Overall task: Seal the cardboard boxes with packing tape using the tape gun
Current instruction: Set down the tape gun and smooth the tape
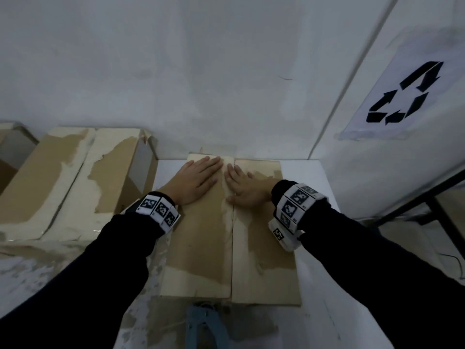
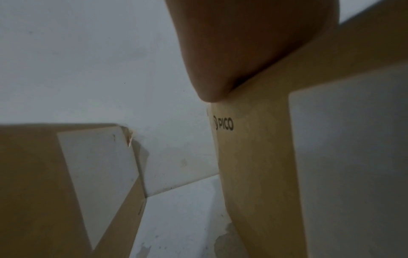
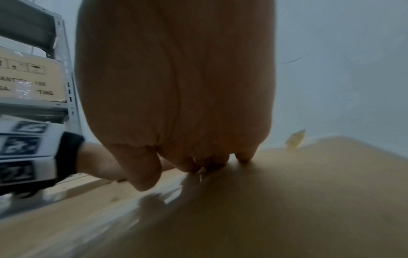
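Pressing flat on the box (image 1: pixel 226 235), the left hand (image 1: pixel 195 181) and right hand (image 1: pixel 245 188) lie with fingers straight, gripping nothing, either side of its centre seam. "PICO" is printed on the box's side. The blue tape gun (image 1: pixel 205 326) lies on the table (image 1: pixel 309 172) just before the box.

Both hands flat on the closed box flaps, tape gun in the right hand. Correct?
Not quite. The right hand holds nothing; like the left hand, it presses flat on the box flaps. The tape gun lies on the table in front of the box, untouched. The head view shows this.
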